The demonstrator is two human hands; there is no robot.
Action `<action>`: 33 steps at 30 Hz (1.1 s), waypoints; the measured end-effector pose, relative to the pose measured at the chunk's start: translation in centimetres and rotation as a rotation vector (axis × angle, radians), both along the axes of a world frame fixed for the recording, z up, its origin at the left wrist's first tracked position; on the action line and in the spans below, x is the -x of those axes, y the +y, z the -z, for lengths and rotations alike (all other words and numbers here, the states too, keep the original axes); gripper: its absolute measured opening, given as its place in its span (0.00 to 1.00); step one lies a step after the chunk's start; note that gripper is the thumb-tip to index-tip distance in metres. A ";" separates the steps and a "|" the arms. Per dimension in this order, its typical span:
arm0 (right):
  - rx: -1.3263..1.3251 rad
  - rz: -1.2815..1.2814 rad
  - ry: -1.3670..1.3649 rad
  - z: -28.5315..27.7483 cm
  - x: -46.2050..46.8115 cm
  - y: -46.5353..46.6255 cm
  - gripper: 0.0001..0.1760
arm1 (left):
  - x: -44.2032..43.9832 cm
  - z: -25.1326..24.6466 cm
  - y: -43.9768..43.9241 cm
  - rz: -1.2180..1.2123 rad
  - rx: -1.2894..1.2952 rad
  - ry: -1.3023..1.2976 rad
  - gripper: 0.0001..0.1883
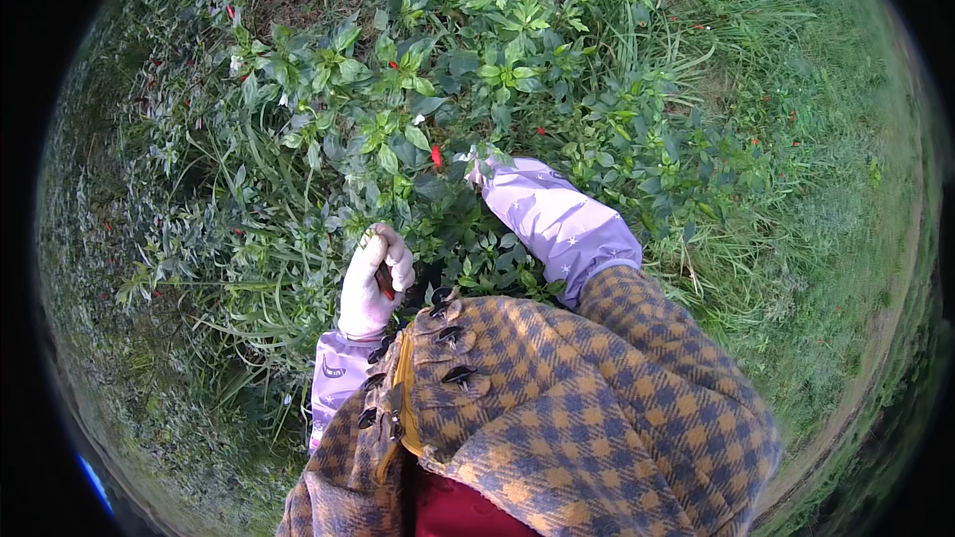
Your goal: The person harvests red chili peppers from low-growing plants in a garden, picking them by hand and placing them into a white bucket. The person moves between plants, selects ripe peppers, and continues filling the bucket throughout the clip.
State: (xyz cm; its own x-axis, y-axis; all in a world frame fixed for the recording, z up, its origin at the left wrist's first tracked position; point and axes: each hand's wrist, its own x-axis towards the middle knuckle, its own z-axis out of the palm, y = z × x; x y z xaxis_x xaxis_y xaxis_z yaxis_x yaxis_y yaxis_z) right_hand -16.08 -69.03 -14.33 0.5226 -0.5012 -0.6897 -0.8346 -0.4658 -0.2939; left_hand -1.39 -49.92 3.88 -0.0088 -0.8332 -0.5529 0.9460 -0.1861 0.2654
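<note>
My left hand (379,272), in a pale knitted glove with a lilac sleeve cover, is curled around red chili peppers (385,282); a little green shows at its fingertips. My right hand (477,168) reaches into the leaves of a chili pepper plant (388,156); foliage hides most of it, so its fingers and anything in them cannot be made out. Just to its left a bright red chili pepper (436,156) hangs among the leaves. The lilac cover over my right forearm bears small white stars.
Dense pepper plants with scattered red and green fruits surround both hands. Long grass (261,298) grows at the left, more grass (753,22) at the upper right. A bare dirt strip (880,343) curves along the right rim. My checked jacket fills the lower middle.
</note>
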 end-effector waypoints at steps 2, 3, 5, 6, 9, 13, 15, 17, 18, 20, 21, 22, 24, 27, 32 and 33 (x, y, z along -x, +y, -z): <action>-0.149 0.185 -0.173 -1.1 2.7 0.5 0.12 | -0.1 0.4 -0.9 0.057 0.018 0.003 0.10; -0.270 0.303 -0.280 -2.3 4.1 0.9 0.12 | -0.1 0.7 -1.0 0.188 -0.005 -0.428 0.11; -0.566 0.556 -0.494 -4.8 5.9 1.9 0.12 | -0.3 1.0 -0.1 0.304 -0.094 -0.849 0.13; -0.675 0.679 -0.572 -6.3 6.8 2.3 0.13 | -0.5 1.4 0.2 0.296 -0.133 -0.824 0.14; -0.807 1.019 -0.769 -9.5 7.0 2.7 0.14 | 0.5 0.7 -2.3 0.177 -0.136 -0.471 0.13; -1.033 1.306 -1.129 -15.3 3.9 1.5 0.14 | 0.8 -0.6 -5.3 0.305 -0.038 -0.333 0.09; -0.978 1.043 -1.140 -16.8 3.3 1.5 0.16 | 2.7 -3.0 -7.8 0.270 -0.172 -0.610 0.11; -0.943 0.923 -1.246 -17.7 2.2 2.7 0.16 | 2.7 -2.7 -8.1 0.366 -0.131 -0.743 0.12; -0.876 0.890 -1.261 -17.9 1.7 3.3 0.13 | 2.6 -2.4 -8.0 0.373 -0.085 -0.708 0.13; -0.997 0.851 -1.162 -18.2 1.8 3.0 0.14 | 2.7 -2.4 -7.8 0.344 -0.092 -0.645 0.14; -0.909 0.825 -1.159 -17.8 1.6 3.2 0.14 | 2.5 -2.0 -7.4 0.353 -0.101 -0.622 0.14; -0.896 0.815 -1.130 -17.5 1.7 3.0 0.14 | 2.4 -1.7 -7.2 0.332 -0.105 -0.577 0.13; -0.609 0.802 -1.094 -15.8 2.3 2.0 0.14 | 2.3 -1.4 -6.9 0.292 -0.110 -0.484 0.13; -0.324 1.112 -1.041 -7.6 5.6 -1.1 0.13 | 2.5 -1.4 -6.5 0.170 -0.039 -0.254 0.12; 0.371 1.058 -0.213 8.5 14.1 -5.5 0.16 | 3.0 -1.4 -6.7 0.153 -0.047 -0.195 0.14; 0.376 1.015 -0.175 8.1 12.7 -5.6 0.17 | 3.0 -1.2 -6.2 0.141 -0.050 -0.212 0.14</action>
State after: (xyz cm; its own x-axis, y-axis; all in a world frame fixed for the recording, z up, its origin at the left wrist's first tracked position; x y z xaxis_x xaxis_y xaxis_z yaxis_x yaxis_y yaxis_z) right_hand -28.82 -74.61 -22.47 -0.1769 -0.9165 -0.3589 -0.8408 0.3302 -0.4289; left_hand -4.36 -56.13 5.08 -0.0026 -0.8038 -0.5949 0.8342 -0.3298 0.4419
